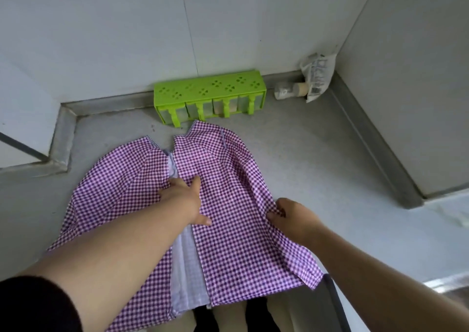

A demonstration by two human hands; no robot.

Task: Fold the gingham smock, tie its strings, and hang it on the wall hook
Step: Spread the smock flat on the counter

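The purple-and-white gingham smock (223,179) lies spread on the grey counter, its two panels meeting along a middle opening where pale lining shows. My left hand (184,198) presses flat on the smock near that opening, fingers apart. My right hand (291,216) pinches the smock's right edge between thumb and fingers, and the cloth bunches there. The smock's lower hem hangs over the counter's near edge. I see no strings and no wall hook.
A green plastic spice rack (210,89) stands against the back wall just beyond the smock's collar. A small jar (289,90) and a crumpled plastic bag (317,77) sit in the back right corner. Grey walls close the counter (317,166) at the back and right.
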